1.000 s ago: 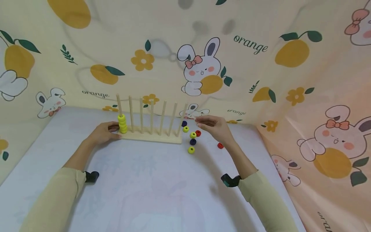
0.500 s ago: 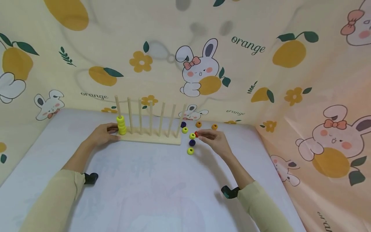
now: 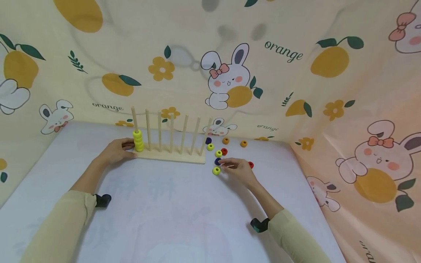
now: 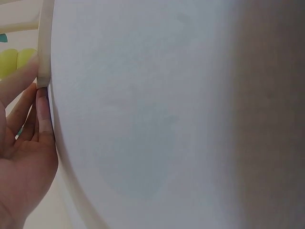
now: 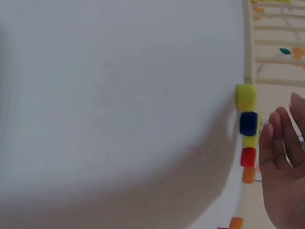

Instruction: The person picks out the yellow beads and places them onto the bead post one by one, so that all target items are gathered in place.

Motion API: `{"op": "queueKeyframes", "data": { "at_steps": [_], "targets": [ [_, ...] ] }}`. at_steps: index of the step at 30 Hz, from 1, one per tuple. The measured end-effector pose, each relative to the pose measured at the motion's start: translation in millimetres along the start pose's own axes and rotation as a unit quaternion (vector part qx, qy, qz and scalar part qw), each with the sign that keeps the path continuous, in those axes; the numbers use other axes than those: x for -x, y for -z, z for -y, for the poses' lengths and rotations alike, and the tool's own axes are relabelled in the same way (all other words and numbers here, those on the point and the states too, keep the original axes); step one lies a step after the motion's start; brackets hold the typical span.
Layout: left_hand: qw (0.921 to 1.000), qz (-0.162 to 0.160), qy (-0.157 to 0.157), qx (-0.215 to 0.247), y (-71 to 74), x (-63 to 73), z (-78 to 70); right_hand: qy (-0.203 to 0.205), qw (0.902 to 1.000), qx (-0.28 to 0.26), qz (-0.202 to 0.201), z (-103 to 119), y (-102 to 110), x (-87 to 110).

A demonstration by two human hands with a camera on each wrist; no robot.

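White table bore wooden seven-peg rack near twelve-o'clock edge | left hand was clamped on rack's nine-o'clock end | right hand hovered past three-o'clock end, fingers apart | yellow bead stack sat on nine-o'clock peg | dark blue bead lay just beside right fingertips

Cloth-screened tabletop booth, arranged for recording; whether it stands in a home or a lab, you cannot tell. Beneath your left hand and right hand lies a white table; beyond both, and along their outer sides, hangs a cloth printed with rabbits, fruit and flowers. Note the left camera and right camera, both black, at your wrists.
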State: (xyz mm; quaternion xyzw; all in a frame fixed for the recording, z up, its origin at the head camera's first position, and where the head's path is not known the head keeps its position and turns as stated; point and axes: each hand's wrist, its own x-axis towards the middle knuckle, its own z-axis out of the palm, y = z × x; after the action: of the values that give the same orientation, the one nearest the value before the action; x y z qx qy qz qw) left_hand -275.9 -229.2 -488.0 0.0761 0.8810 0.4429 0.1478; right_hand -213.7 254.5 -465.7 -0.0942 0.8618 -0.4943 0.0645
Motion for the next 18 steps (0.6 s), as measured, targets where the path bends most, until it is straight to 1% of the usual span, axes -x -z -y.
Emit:
{"op": "queueKeyframes", "data": {
  "at_steps": [5,8,12,15,18],
  "targets": [
    [1.0000,-0.004,0.008,0.000,-1.2,2.0,0.7,-0.031,0.9989,0.029,0.018,-4,-8,1.1],
    [0.9999,-0.005,0.011,-0.002,-2.3,1.8,1.3,-0.037,0.9984,0.032,0.027,-5,-10,0.9],
    [1.0000,-0.005,0.005,0.001,-2.5,0.7,1.3,-0.046,0.9978,0.039,0.030,-6,-12,-0.7],
    [1.0000,-0.004,0.006,0.006,-2.3,-0.4,1.3,-0.045,0.9970,0.053,0.033,-7,-13,-2.1],
    [0.9999,-0.006,0.008,0.006,-2.0,-1.0,1.2,-0.033,0.9967,0.066,0.035,-10,-15,-3.0]
  ]
}}
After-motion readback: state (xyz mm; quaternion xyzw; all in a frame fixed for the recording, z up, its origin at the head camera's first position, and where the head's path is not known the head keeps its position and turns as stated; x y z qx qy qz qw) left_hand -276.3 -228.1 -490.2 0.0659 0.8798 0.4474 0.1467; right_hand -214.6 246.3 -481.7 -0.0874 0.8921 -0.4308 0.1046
